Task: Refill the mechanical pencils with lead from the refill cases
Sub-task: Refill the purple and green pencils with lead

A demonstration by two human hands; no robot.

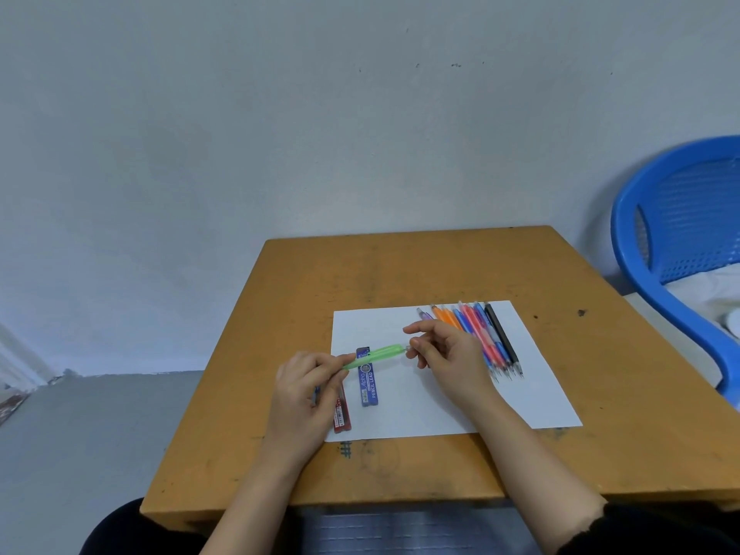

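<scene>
My left hand (306,384) grips the lower end of a green mechanical pencil (376,355), holding it slanted above the white paper sheet (416,398). My right hand (444,354) pinches at the pencil's upper end, its fingers curled there; what it pinches is too small to tell. A blue lead refill case (369,384) lies on the paper under the pencil. A red refill case (342,414) lies beside it, partly hidden by my left hand. Several coloured mechanical pencils (486,338) lie in a row on the paper's far right part.
The paper lies on a small orange-brown table (400,270) that stands against a pale wall. A blue plastic chair (680,234) stands at the right of the table, with white cloth on its seat. Grey floor shows to the left.
</scene>
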